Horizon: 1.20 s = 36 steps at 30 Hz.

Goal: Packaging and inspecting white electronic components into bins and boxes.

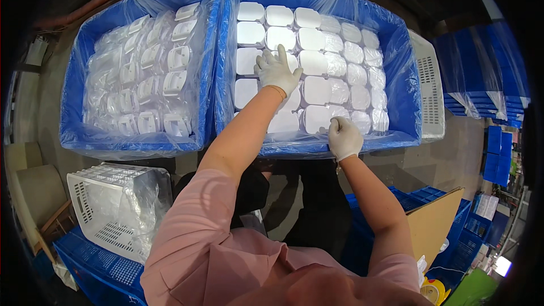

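Note:
Two blue bins lined with clear plastic film stand side by side in front of me. The right bin holds flat rows of white rounded plastic pieces. My left hand, in a white glove, lies flat with fingers spread on those pieces near the bin's middle left. My right hand, also gloved, rests at the bin's near edge, fingers curled over a white piece there. The left bin is filled with white moulded parts standing on edge in rows under the film.
A white perforated basket lined with plastic sits at lower left on blue crates. Another white basket stands right of the right bin. Stacked blue bins and a cardboard sheet are at right.

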{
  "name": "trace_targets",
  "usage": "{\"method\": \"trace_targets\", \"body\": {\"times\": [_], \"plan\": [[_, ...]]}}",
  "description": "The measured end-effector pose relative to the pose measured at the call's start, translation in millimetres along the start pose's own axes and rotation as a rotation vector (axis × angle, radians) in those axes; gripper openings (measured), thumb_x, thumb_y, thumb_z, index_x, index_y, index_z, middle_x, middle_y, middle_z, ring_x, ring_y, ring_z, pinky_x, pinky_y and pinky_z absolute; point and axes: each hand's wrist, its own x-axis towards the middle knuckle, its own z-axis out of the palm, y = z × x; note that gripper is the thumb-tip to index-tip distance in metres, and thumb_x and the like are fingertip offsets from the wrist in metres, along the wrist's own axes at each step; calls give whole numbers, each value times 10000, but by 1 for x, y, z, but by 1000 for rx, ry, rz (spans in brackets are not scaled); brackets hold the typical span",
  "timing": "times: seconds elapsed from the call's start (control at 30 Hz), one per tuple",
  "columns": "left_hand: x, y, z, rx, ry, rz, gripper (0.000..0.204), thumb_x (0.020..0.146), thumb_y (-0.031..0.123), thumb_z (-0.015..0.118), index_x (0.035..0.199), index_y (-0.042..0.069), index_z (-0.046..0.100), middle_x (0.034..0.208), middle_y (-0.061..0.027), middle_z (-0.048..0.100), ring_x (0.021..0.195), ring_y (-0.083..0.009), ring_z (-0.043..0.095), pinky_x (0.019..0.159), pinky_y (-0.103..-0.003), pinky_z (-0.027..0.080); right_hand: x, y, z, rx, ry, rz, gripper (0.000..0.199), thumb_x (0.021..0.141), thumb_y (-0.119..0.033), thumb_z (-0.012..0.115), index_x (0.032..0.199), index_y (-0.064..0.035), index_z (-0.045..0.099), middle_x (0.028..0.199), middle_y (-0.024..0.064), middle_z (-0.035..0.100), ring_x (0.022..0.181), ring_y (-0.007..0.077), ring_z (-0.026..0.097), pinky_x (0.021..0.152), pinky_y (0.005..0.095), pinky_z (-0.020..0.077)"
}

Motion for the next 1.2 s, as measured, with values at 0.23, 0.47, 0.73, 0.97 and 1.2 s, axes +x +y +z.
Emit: {"method": "trace_targets", "body": {"times": [0.23,0.47,0.73,0.97,1.2], "plan": [[-21,24,6,117,218,303,770,820,504,568,1410,63,342,1432,-242,309,1325,-423,275,1072,-496,242,1,1,2,-9,7,-6,239,863,-255,492,805,-95,660,802,130,650,766,353,615,671,451,481],[-60,68,1,-470,258,1071,335,798,267,623,1018,15,605,1064,-149,607,963,-306,565,863,-409,443,4,2,-2,-132,-114,102,208,825,-278,545,827,-112,671,822,130,659,789,352,626,691,450,489],[-138,37,-7,-691,3,1080,377,781,186,632,1114,14,585,1102,-164,590,1034,-337,552,910,-411,444,1,5,-8,28,-12,30,159,803,-236,556,802,-116,660,821,140,658,789,355,626,687,450,489],[-159,-144,-134,-81,70,810,657,679,267,756,1230,20,497,1243,-193,513,1203,-382,445,1018,-463,359,5,-2,0,-27,52,70,251,839,-265,492,760,-87,650,807,137,650,791,350,619,672,456,480],[-177,-290,-167,323,28,452,734,618,310,790,1247,63,504,1309,-171,467,1236,-369,424,1052,-450,338,3,-4,-4,-42,-49,38,256,841,-258,485,815,-80,667,840,147,651,832,351,616,738,463,483]]}}
